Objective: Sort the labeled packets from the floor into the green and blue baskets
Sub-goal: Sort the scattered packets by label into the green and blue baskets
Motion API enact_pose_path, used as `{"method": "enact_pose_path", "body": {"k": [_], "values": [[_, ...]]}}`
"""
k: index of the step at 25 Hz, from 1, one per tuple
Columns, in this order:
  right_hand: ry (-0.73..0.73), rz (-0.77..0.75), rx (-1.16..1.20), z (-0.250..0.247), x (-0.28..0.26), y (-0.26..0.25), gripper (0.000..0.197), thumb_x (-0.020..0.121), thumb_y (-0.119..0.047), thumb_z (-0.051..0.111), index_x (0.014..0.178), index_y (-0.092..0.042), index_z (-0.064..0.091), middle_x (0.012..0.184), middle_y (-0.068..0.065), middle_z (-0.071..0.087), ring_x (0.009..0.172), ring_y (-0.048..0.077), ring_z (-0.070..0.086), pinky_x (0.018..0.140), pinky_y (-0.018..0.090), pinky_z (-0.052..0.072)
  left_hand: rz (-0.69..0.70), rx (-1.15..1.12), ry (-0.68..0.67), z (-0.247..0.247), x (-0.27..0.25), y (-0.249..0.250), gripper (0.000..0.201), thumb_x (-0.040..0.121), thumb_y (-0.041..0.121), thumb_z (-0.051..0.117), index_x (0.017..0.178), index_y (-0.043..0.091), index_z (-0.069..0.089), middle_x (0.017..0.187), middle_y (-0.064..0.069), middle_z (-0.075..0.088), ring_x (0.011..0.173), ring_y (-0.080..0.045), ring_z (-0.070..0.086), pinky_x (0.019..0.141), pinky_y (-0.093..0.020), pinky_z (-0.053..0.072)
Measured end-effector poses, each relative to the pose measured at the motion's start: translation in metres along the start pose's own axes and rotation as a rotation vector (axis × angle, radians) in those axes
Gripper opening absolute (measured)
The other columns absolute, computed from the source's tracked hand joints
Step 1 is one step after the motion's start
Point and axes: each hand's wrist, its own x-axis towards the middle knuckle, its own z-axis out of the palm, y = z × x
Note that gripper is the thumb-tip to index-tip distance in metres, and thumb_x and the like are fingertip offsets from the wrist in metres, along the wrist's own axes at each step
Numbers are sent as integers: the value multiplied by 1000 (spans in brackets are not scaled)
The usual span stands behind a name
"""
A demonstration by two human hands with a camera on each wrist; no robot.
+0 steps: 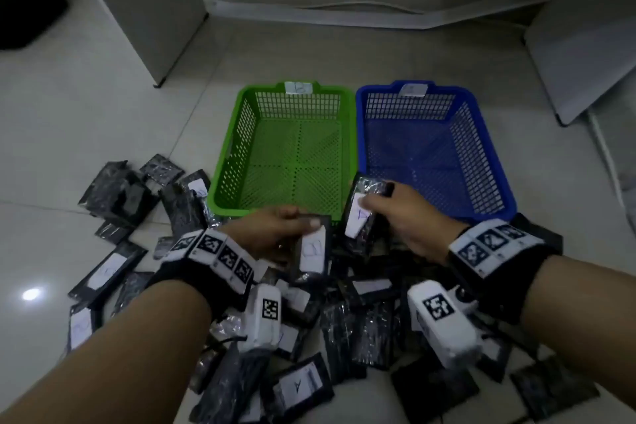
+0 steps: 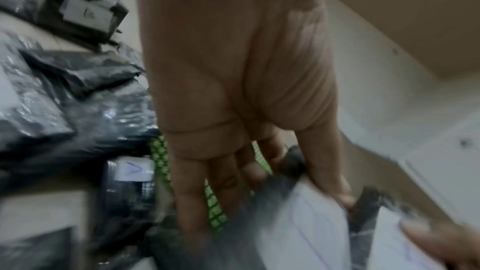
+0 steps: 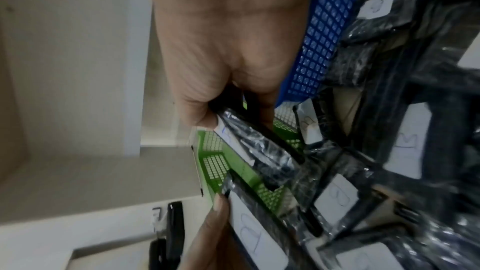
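Note:
A green basket (image 1: 227, 162) and a blue basket (image 1: 488, 155) stand side by side on the floor, both with nothing inside. In front of them lies a heap of black packets (image 1: 361, 317) with white labels. My left hand (image 1: 275, 231) pinches a black packet labeled B (image 1: 313, 251) just before the green basket's near rim. My right hand (image 1: 399, 213) grips a black packet labeled A (image 1: 361, 213) at the near corner where the two baskets meet. The left wrist view shows the B packet (image 2: 298, 229) under my thumb. The right wrist view shows the A packet (image 3: 254, 143) in my fingers.
More packets (image 1: 117, 196) lie scattered on the tiled floor to the left of the green basket. A white cabinet (image 1: 151, 3) stands at the back left and a white panel (image 1: 585, 45) leans at the back right. A dark bag (image 1: 27, 10) sits far left.

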Motion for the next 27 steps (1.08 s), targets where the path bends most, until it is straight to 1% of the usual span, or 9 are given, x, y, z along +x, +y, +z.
{"method": "enact_pose_path", "body": {"k": [3,6,9,12,14,17,20,24,27], "values": [[50,33,242,-18,11,-6,15,90,-2,55,101,-5,65,101,13,69,95,27,64,93,44,50,128,-268,115,2,10,17,18,94,21,52,100,6,61,83,-15,63,72,-25,63,57,-27,55],[127,48,295,-35,20,-9,12,90,-3,56,101,-4,63,96,13,66,93,27,63,87,45,52,175,-233,257,5,22,30,29,95,14,50,123,10,56,91,-10,64,67,-16,63,53,-20,53],[190,70,357,-43,28,-7,19,91,-5,57,109,-1,60,98,16,67,90,26,66,80,43,57,197,-243,292,3,29,37,50,89,-3,51,132,21,44,94,-10,64,69,-21,62,53,-25,53],[277,68,347,-48,37,-7,12,91,-10,57,102,-8,61,93,10,68,84,22,66,71,39,58,270,-81,503,-9,41,42,53,84,2,63,131,21,48,104,-11,65,80,-27,66,69,-37,57],[377,82,412,-53,46,-5,8,92,-9,57,99,-9,60,95,11,67,83,22,65,71,40,55,338,61,661,-14,54,47,46,83,8,67,125,20,54,92,1,63,76,-18,63,65,-29,52],[550,60,465,-66,63,4,38,88,-3,59,124,-4,48,113,18,63,93,31,66,68,43,59,338,422,697,-6,77,52,28,87,13,60,113,22,57,91,9,63,82,-15,61,66,-21,42],[702,42,287,-78,75,18,50,83,2,58,127,-15,43,115,10,60,98,31,64,66,41,57,260,753,596,3,101,36,28,89,11,51,114,20,57,108,-4,66,92,-22,61,71,-25,41],[605,182,-140,-78,90,42,25,80,-4,56,103,-10,48,97,13,61,87,32,62,69,45,57,157,818,583,-4,110,24,28,92,15,48,119,19,56,114,-11,66,97,-28,61,74,-30,45],[493,303,-509,-83,98,46,23,87,-6,51,108,1,53,105,20,58,102,35,60,77,35,47,161,894,561,-8,114,22,29,92,11,47,118,20,58,116,-8,66,95,-28,61,70,-28,44]]}}
